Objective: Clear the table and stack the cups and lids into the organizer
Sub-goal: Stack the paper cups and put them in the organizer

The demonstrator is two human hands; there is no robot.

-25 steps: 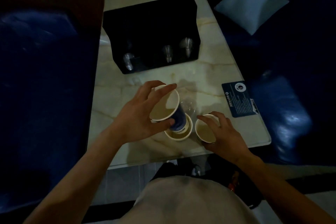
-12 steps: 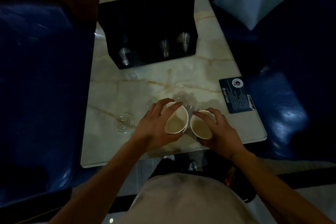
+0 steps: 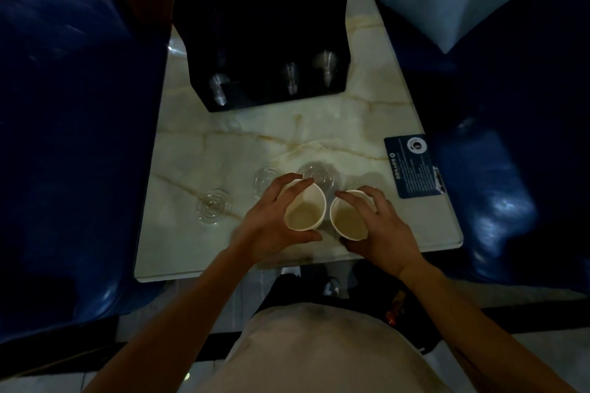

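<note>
Two white paper cups stand side by side near the table's front edge. My left hand (image 3: pixel 271 220) grips the left paper cup (image 3: pixel 305 212), which sits nested in another cup. My right hand (image 3: pixel 380 226) wraps around the right paper cup (image 3: pixel 349 220). Three clear plastic lids lie on the marble: one (image 3: pixel 214 206) to the left, one (image 3: pixel 265 179) behind my left hand, one (image 3: pixel 317 172) behind the cups. The black organizer (image 3: pixel 265 38) stands further back, with clear plastic cups (image 3: pixel 290 78) stacked in its front slots.
A dark blue printed card (image 3: pixel 413 166) lies near the right edge of the marble table (image 3: pixel 255 134). Blue sofas (image 3: pixel 64 137) flank both sides, and a pale cushion (image 3: pixel 447 0) rests at the back right. Cables lie at the table's far end.
My left hand lowered the tilted cup into the cup beneath it, so the two are nested and upright. The right hand stayed on its cup.
</note>
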